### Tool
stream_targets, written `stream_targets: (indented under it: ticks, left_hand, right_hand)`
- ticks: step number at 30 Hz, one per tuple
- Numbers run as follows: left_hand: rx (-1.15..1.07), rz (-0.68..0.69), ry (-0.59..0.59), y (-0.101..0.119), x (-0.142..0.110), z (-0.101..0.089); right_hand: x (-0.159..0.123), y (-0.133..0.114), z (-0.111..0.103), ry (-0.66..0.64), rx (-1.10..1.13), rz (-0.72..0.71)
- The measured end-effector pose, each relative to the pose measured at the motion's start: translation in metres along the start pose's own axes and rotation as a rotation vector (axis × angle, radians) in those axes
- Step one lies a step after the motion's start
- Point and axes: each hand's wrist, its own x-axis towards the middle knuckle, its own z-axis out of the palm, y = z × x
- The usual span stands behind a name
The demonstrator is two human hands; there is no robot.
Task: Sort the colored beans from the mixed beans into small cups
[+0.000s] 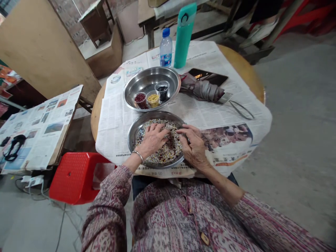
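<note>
A shallow metal bowl [130, 134] full of mixed beans and grains [160, 154] is on the newspaper-covered table, right in front of me. My left hand [154, 138] lies on the grains with its fingers spread. At the bowl's right side is my right hand [193, 145], fingers bent and apart, their tips at the edge of the grains; I see nothing held. Just behind stands a second metal bowl [144, 78]. Inside it are three clear cups: a cup of dark red beans [140, 99], a cup of yellow beans [153, 99] and a cup of black beans [162, 91].
Behind the bowls stand a water bottle [166, 50] and a teal flask [185, 36]. A folded grey umbrella [206, 90] lies to the right, beside a dark flat device [210, 76]. A red stool [72, 176] and a newspaper-covered side table [39, 129] are on the left.
</note>
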Motion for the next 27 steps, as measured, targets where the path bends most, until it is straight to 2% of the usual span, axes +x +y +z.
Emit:
stream_targets:
  ticks: [3, 8, 11, 13, 16, 21, 24, 27]
  left_hand:
    - [0.054, -0.114, -0.021, -0.015, -0.007, -0.005]
    - [0.04, -0.254, -0.065, -0.019, -0.047, -0.017]
    - [-0.106, -0.16, -0.138, -0.007, -0.066, -0.023]
    - [-0.159, -0.055, -0.169, 0.004, -0.069, -0.023]
    - [-0.103, 0.065, -0.146, 0.018, -0.056, -0.015]
    - [0.023, 0.197, -0.076, 0.023, -0.008, 0.005]
    - [0.096, 0.18, -0.115, 0.015, 0.012, 0.007]
    - [0.16, 0.067, -0.123, 0.002, 0.009, -0.001]
  right_hand:
    - [0.001, -0.002, 0.0, -0.003, -0.004, -0.009]
    - [0.001, -0.003, 0.0, 0.005, 0.002, -0.019]
    - [0.0, -0.002, 0.0, -0.004, 0.0, -0.008]
    - [0.0, -0.001, 0.0, -0.01, 0.0, -0.002]
    - [-0.001, -0.001, 0.0, -0.008, -0.003, -0.009]
    - [-0.001, 0.0, 0.0, 0.0, -0.007, -0.027]
    - [-0.001, 0.0, 0.0, 0.006, -0.019, -0.024]
    - [-0.001, -0.001, 0.0, 0.008, -0.026, -0.028]
